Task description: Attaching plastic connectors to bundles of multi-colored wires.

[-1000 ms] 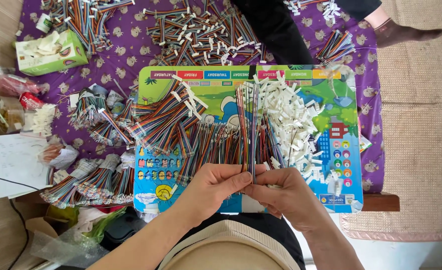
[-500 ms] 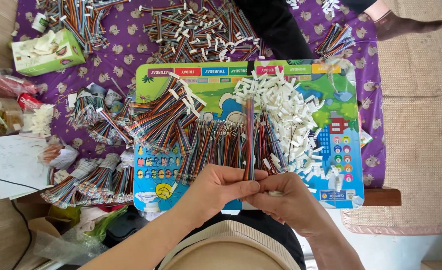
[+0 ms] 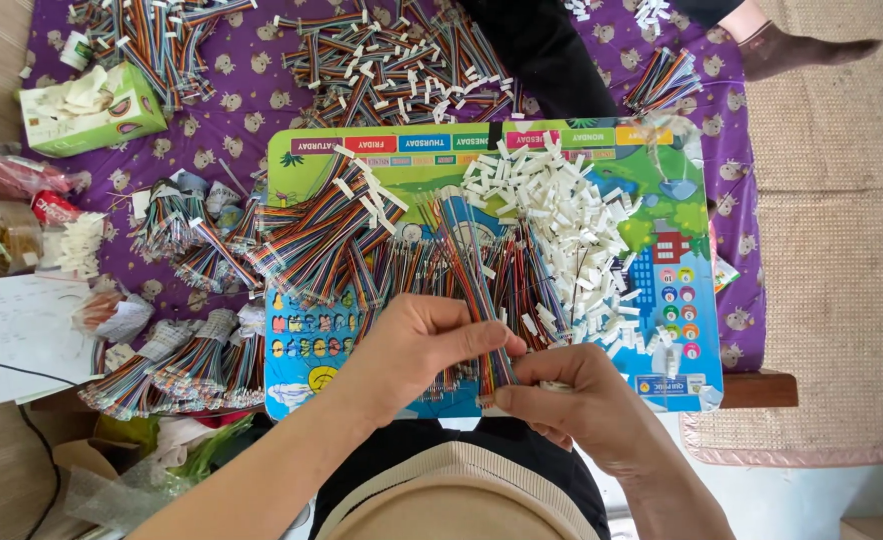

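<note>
Change: since the earlier frames, the ribbon cable (image 3: pixel 472 290) has been tilted slightly leftward at its far end; both hands have stayed at the near edge of the board (image 3: pixel 682 180).
Left hand (image 3: pixel 417 345): closed in a pinch on the cable near its near end, thumb laid across the wires.
Right hand (image 3: pixel 572 400): fingertips pressed together on the cable's near tip, just beside the left thumb.
Cable position: held over the loose wires (image 3: pixel 422 265) at board centre, running from near to far.
Surroundings: white connectors (image 3: pixel 572 225) are heaped to the right; bundles (image 3: pixel 322 240) lie to the left.
Handling: judged light, limp and easily splayed; best gripped close to the near tip, across the full width.
</note>
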